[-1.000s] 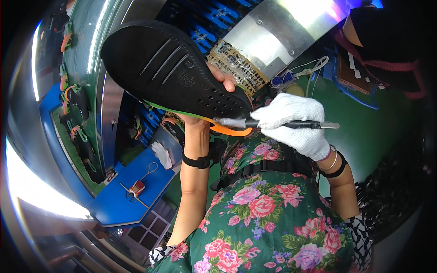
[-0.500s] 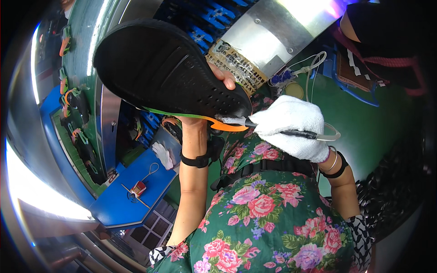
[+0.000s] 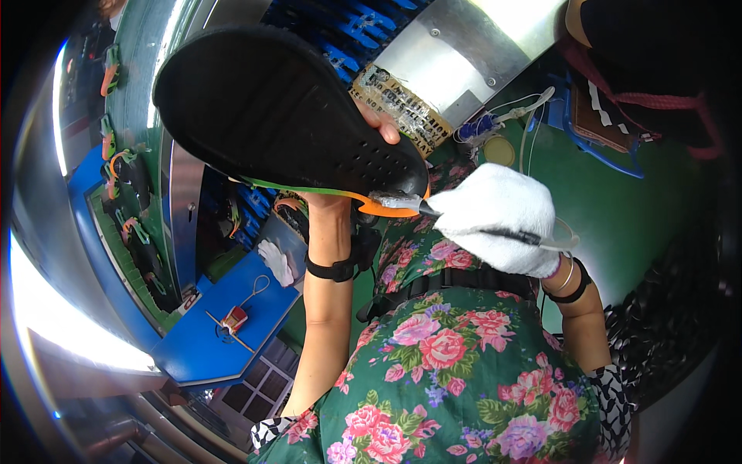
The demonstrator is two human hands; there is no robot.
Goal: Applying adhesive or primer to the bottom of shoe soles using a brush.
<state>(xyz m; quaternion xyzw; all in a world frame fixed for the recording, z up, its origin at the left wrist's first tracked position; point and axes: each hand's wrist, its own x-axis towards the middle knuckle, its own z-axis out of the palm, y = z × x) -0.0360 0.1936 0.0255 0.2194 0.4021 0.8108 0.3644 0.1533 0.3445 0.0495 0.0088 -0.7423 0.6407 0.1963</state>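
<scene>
My bare left hand (image 3: 377,124) is closed around a large shoe piece (image 3: 255,108), held up with its black perforated face toward me. Green and orange show along its lower edge. Part of that hand is hidden behind the piece. In a white knit glove, my right hand (image 3: 498,220) grips a slim black-handled brush (image 3: 427,209) with a clear tube (image 3: 568,241) at its rear end. The brush's pale, wet-looking bristles (image 3: 396,201) touch the black face close to its narrow end, beside the orange edge.
A metal machine housing (image 3: 440,54) with a taped cardboard strip (image 3: 402,108) stands ahead. On the left, green and orange shoe parts (image 3: 127,174) lie along a conveyor. A blue table (image 3: 220,332) holds a white glove (image 3: 276,261) and a small red object (image 3: 233,319).
The shoe piece has tilted slightly, so more orange shows at its narrow end. My right hand and the brush have shifted a little, with the bristles still on the edge.
</scene>
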